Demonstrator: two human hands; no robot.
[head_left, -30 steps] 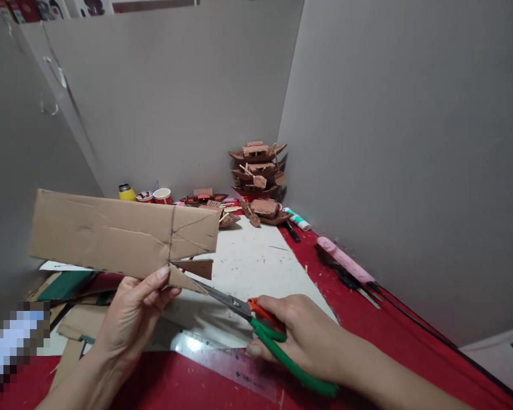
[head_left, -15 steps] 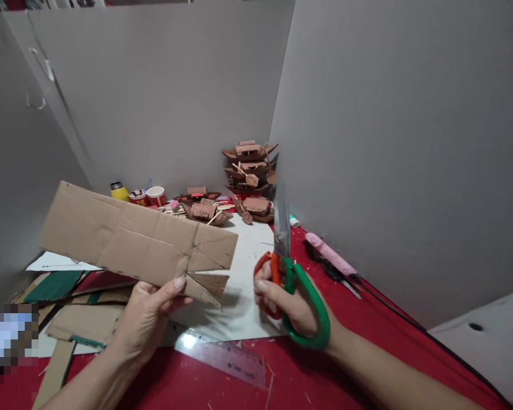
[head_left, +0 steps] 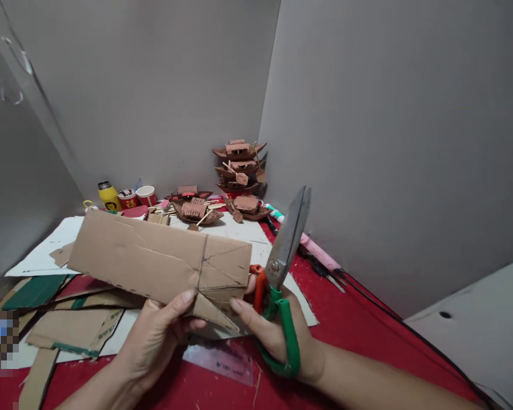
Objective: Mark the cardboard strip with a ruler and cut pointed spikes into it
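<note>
My left hand (head_left: 156, 333) pinches the lower edge of a long piece of brown cardboard (head_left: 149, 250), thumb on top. Dark pen lines cross its right end, and a narrow cut flap (head_left: 216, 312) there angles down and away from the rest. In my right hand (head_left: 305, 341) are large scissors (head_left: 285, 245) with one orange and one green handle. Their blades point up and look closed, apart from the cardboard. The thumb of that hand touches the cardboard's right end beside the flap; its other fingers are partly hidden behind the cardboard and handles.
Model boats (head_left: 239, 165) stand stacked in the back corner, with others beside them. Cups (head_left: 146, 196) and a yellow bottle (head_left: 108, 196) are at back left. Cardboard scraps (head_left: 68, 327) lie left, a clear ruler (head_left: 222, 361) in front, and a pink corded tool (head_left: 320, 251) right.
My right hand has come left with the scissors, and its thumb now meets the cardboard's right end. The cardboard has shifted slightly right and down in view. The camera view has turned a little.
</note>
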